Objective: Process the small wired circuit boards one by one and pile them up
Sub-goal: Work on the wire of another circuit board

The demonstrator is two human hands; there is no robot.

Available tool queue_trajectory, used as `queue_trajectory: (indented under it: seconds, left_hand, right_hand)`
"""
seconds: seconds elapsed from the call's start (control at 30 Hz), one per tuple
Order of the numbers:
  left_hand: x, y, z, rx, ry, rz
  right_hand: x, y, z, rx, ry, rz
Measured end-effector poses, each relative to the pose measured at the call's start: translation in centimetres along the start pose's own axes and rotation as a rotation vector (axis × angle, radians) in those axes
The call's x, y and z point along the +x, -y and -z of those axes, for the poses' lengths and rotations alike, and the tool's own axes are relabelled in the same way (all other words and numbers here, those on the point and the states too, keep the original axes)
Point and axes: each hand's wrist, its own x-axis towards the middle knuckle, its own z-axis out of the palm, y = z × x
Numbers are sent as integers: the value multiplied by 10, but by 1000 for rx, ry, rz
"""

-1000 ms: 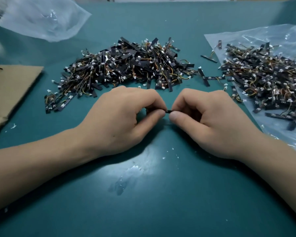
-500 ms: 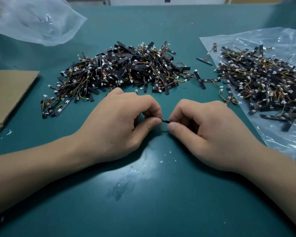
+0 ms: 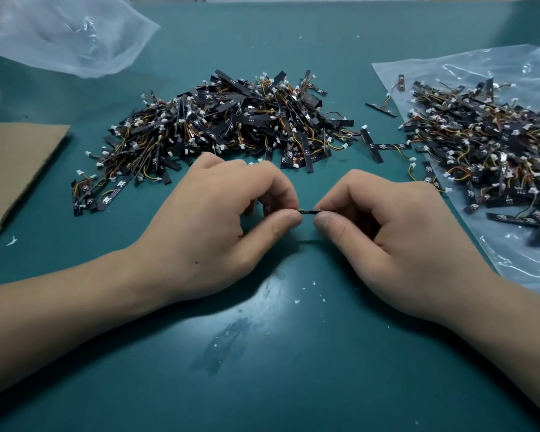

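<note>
- Teal table [image 3: 293,369], with both my hands low over it at front centre and my forearms coming in from either side.
- Left hand [image 3: 219,232]: fingers curled, thumb and forefinger pinching the left end of one board [image 3: 307,211].
- Right hand [image 3: 396,241]: same grip on the board's right end, the other fingers tucked under.
- The board is a thin black strip seen edge-on. It's roughly level, bridges the small gap between my thumbs, and sits just above the table with its shadow right below.
- My fingers hide its wire and plug, so I can't tell how they hang.
- Centre pile [image 3: 231,120]: a big heap of black boards with orange and yellow wires and white plugs. It's straight on the table, just beyond my left knuckles.
- Right pile [image 3: 487,145]: the same parts, spread looser on a clear bag [image 3: 527,269] that lies flat at the right edge, close to my right hand.
- Strays [image 3: 370,145]: a few single boards on bare table between the two piles, and one more further back near the bag's edge.
- Crumpled bag [image 3: 69,35]: clear plastic, far left corner, well apart from everything.
- Cardboard [image 3: 16,163]: a flat brown sheet at the left edge, near the centre pile's low end but not touching it.
- White flecks [image 3: 296,301] are scattered on the table near my wrists, next to a glare patch.
</note>
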Motion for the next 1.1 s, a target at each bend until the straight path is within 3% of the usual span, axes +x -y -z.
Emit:
queue_trajectory:
  seconds: [0.5,0.73,0.9,1.1]
  left_hand:
    - [1,1,6,-125,54,6]
    - [-1,1,5,-113,38,18]
    - [1,3,7,-185,33,48]
    - [0,2,4,-147,41,-57]
  right_hand:
    - [0,-2,-2,-116,-137,136]
    - [1,-1,0,115,-68,-8]
    - [0,2,-1,78,-33,47]
    - [2,3,2,83,124,-21]
